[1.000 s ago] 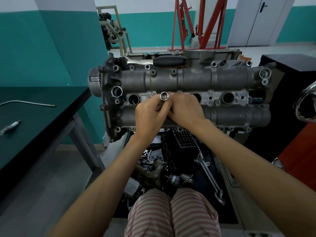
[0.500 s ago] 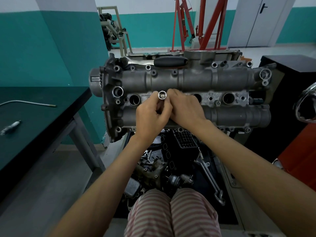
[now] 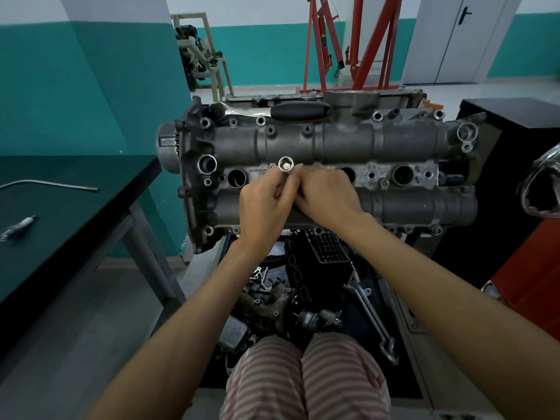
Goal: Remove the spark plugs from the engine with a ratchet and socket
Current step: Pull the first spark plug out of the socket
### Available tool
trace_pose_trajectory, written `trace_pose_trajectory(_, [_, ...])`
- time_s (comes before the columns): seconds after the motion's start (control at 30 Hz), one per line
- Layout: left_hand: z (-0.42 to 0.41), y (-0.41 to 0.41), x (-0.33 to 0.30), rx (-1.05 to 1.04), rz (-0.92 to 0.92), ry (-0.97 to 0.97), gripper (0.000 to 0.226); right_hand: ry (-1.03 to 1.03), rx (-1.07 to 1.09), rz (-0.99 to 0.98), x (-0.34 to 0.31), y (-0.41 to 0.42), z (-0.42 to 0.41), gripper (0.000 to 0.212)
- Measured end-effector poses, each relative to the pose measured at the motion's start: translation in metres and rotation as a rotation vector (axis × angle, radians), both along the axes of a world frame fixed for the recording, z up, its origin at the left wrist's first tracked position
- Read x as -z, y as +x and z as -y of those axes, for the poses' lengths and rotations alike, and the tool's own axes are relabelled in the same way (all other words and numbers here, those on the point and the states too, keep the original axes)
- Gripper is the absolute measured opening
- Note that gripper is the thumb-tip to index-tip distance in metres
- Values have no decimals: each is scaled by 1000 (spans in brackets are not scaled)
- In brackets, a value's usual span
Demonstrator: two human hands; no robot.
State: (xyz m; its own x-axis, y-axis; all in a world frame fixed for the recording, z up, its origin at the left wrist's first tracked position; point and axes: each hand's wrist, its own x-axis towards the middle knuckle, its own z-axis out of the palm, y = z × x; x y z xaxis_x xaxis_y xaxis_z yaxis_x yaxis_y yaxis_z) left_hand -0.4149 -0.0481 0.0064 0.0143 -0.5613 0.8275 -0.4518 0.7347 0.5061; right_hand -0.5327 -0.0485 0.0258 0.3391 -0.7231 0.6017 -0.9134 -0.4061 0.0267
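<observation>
A grey engine (image 3: 394, 144) stands in front of me with a row of open spark plug wells along its middle. My left hand (image 3: 263, 207) and my right hand (image 3: 327, 192) meet over the second well. Both pinch a silver socket (image 3: 285, 165) whose open end faces me, with something pale showing inside it. The socket's lower part is hidden by my fingers. A ratchet (image 3: 291, 110) with a black handle lies on the engine's far top edge. A removed spark plug (image 3: 18, 227) lies on the dark table (image 3: 75, 189) at left.
A thin bent metal rod (image 3: 48, 184) lies on the table. Below the engine, loose engine parts and a long wrench (image 3: 372, 316) lie on the floor by my knees. A black cabinet (image 3: 515, 116) stands at right, a red hoist frame (image 3: 354, 40) behind.
The socket has risen slightly and shifted a little left between my fingers. Both hands stay together over the same well.
</observation>
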Motion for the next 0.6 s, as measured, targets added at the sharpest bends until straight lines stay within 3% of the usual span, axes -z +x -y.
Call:
trace_pose_trajectory(0.23, [-3,1,0,11,-16,50,32,8,-2,10,0,0,-1,30])
trace_pose_trajectory(0.6, [0,0,0,-24,10,28,38,3,-10,89,-2,1,-2,24])
